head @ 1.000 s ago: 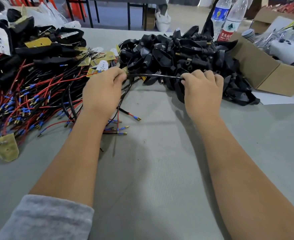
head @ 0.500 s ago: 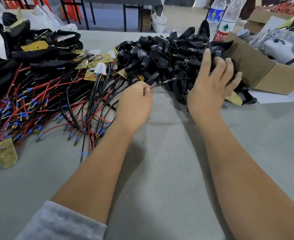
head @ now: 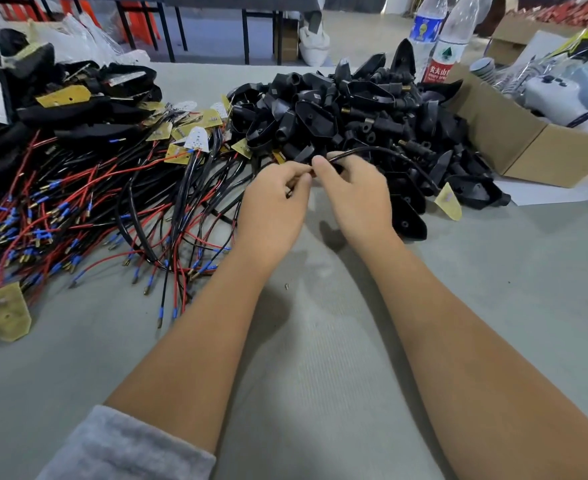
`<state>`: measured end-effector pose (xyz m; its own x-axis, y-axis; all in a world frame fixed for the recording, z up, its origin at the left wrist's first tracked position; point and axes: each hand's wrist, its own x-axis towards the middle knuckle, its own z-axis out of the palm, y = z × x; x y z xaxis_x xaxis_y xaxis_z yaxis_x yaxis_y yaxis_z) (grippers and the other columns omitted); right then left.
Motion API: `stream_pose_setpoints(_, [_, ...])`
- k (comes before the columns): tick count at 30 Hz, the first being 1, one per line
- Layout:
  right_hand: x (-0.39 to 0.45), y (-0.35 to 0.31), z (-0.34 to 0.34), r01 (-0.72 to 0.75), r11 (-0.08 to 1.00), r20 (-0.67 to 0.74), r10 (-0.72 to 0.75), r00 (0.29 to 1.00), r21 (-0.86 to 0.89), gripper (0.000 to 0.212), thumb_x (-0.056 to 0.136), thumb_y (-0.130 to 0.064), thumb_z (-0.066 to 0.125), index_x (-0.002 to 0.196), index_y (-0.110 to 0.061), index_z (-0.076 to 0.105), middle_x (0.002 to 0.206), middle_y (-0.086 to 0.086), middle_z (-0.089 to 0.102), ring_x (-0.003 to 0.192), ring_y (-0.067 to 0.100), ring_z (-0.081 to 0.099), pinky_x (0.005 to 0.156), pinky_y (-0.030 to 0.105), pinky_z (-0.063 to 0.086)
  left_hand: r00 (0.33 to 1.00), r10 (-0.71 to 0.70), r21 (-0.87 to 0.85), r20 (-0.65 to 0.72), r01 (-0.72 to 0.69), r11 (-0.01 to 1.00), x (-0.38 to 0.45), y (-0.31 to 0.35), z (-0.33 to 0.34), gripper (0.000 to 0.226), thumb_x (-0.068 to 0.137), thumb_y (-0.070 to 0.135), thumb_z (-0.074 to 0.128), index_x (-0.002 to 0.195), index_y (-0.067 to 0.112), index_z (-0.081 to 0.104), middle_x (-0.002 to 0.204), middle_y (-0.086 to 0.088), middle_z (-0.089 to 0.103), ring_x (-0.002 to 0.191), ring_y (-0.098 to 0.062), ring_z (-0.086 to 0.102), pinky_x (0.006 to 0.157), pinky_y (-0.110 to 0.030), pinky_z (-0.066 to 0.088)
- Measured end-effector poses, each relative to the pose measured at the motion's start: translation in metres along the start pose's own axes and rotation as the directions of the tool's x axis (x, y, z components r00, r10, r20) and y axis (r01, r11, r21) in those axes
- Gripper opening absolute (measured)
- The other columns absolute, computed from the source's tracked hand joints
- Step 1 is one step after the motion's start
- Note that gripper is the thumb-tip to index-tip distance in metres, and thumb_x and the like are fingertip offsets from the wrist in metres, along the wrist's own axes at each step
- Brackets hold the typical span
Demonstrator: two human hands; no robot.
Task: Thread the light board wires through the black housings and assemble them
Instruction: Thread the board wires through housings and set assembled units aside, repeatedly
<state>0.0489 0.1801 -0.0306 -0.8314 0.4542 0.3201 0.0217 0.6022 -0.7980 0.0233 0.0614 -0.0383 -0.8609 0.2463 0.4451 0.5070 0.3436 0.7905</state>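
Two hands met at the near edge of the housing pile [head: 348,112]: left hand [head: 271,206] and right hand [head: 358,195], fingertips almost touching. Both pinched the same black sleeved wire [head: 382,152]; left fingers [head: 297,180] held its free end, right fingers were curled round it just beside. From the right hand the wire arched over the pile and dropped right to a small yellow light board [head: 449,202], which rested against the housings at the pile's near-right edge.

Handling, as a judgement: the wire looked light and limp but springy enough to hold an arch (so it would likely buckle if pushed from far back). Best grip seemed close behind the tip, feeding short lengths. The board looked thin and probably brittle at the solder joints; better not to drag it by the wire. The housings looked like rigid moulded plastic, light, glossy and probably a bit slippery; best taken by the wide body, not the narrow neck.

No housing was in either hand as far as could be seen. A loose one [head: 406,220] lay on the worktop [head: 320,341] just right of the right hand. The tangle of red and black leads [head: 95,209] sat to the left.
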Motion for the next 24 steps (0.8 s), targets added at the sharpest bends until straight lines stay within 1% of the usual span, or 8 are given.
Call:
stream_pose_setpoints(2, [0.003, 0.001, -0.004, -0.058, 0.964, -0.004, 0.061, 0.998, 0.259, 0.014, 0.089, -0.03, 0.064, 0.088, -0.018, 0.072, 0.079, -0.002, 0.071, 0.073, 0.015, 0.064, 0.071, 0.038, 0.054, 0.998, 0.023, 0.094, 0.06, -0.028, 0.995, -0.002, 0.0, 0.003, 0.026, 0.099, 0.022, 0.051, 0.118, 0.021, 0.069, 0.109, 0.002, 0.065, 0.101, -0.013, 0.058, 0.089, -0.033, 0.048])
stream_pose_setpoints(4, [0.003, 0.001, -0.008, -0.053, 0.947, -0.047, 0.071, 0.996, 0.318, 0.012, 0.086, -0.019, 0.065, 0.075, -0.018, 0.071, 0.066, -0.005, 0.065, 0.064, 0.014, 0.059, 0.062, 0.036, 0.049, 0.997, 0.021, 0.179, 0.069, -0.033, 0.983, -0.004, 0.0, 0.004, 0.026, 0.098, 0.023, 0.052, 0.117, 0.023, 0.07, 0.112, 0.0, 0.066, 0.103, -0.017, 0.06, 0.089, -0.038, 0.049])
stream_pose_setpoints(7, [0.004, 0.004, -0.011, -0.105, 0.965, -0.127, 0.139, 0.982, 0.239, 0.017, 0.084, -0.02, 0.061, 0.068, -0.015, 0.064, 0.061, -0.006, 0.06, 0.068, 0.026, 0.065, 0.068, 0.041, 0.053, 0.997, -0.061, 0.237, 0.039, 0.05, 0.97, -0.004, -0.003, 0.0, 0.02, 0.095, 0.026, 0.056, 0.1, 0.024, 0.074, 0.093, 0.007, 0.071, 0.089, -0.015, 0.064, 0.08, -0.036, 0.052])
stream_pose_setpoints(9, [0.005, 0.006, -0.011, -0.135, 0.981, -0.106, 0.15, 0.983, 0.14, 0.018, 0.085, -0.023, 0.059, 0.07, -0.013, 0.063, 0.063, -0.001, 0.063, 0.073, 0.029, 0.066, 0.069, 0.038, 0.052, 0.993, -0.114, 0.265, 0.02, 0.104, 0.959, -0.003, -0.004, -0.003, 0.018, 0.093, 0.028, 0.058, 0.093, 0.023, 0.075, 0.084, 0.007, 0.072, 0.083, -0.015, 0.065, 0.077, -0.037, 0.053])
stream_pose_setpoints(13, [0.004, 0.006, -0.008, -0.131, 0.984, -0.016, 0.13, 0.991, -0.124, 0.033, 0.088, -0.028, 0.055, 0.058, -0.016, 0.049, 0.062, 0.001, 0.059, 0.063, 0.024, 0.056, 0.054, 0.032, 0.04, 0.986, -0.164, 0.327, 0.015, 0.15, 0.933, -0.002, -0.007, -0.006, 0.019, 0.092, 0.026, 0.057, 0.091, 0.02, 0.075, 0.082, 0.002, 0.073, 0.082, -0.02, 0.065, 0.075, -0.037, 0.054])
stream_pose_setpoints(16, [0.003, 0.005, -0.004, -0.116, 0.966, -0.009, 0.117, 0.993, -0.229, 0.036, 0.091, -0.027, 0.051, 0.059, -0.014, 0.042, 0.063, 0.003, 0.055, 0.064, 0.025, 0.054, 0.053, 0.031, 0.036, 0.984, -0.17, 0.338, 0.047, 0.144, 0.93, -0.002, -0.006, -0.006, 0.025, 0.093, 0.024, 0.052, 0.087, 0.012, 0.073, 0.082, -0.005, 0.072, 0.08, -0.025, 0.065, 0.074, -0.043, 0.054])
stream_pose_setpoints(20, [0.003, 0.005, -0.009, -0.109, 0.991, 0.016, 0.111, 0.994, -0.078, 0.03, 0.096, -0.034, 0.047, 0.079, -0.015, 0.062, 0.07, -0.001, 0.067, 0.061, 0.023, 0.065, 0.063, 0.037, 0.052, 0.98, -0.198, 0.239, 0.035, 0.184, 0.953, -0.002, -0.005, -0.005, 0.026, 0.095, 0.026, 0.047, 0.102, 0.015, 0.07, 0.085, -0.002, 0.069, 0.081, -0.022, 0.061, 0.07, -0.036, 0.049])
stream_pose_setpoints(24, [0.002, 0.003, -0.009, -0.152, 0.918, 0.117, 0.117, 0.986, 0.366, 0.028, 0.103, -0.028, 0.043, 0.088, -0.013, 0.062, 0.063, 0.006, 0.07, 0.039, 0.016, 0.049, 0.044, 0.022, 0.04, 0.971, -0.238, 0.14, 0.036, 0.231, 0.963, -0.001, -0.007, -0.005, 0.035, 0.097, 0.033, 0.045, 0.131, 0.026, 0.053, 0.09, 0.014, 0.059, 0.09, -0.013, 0.057, 0.074, -0.028, 0.04])
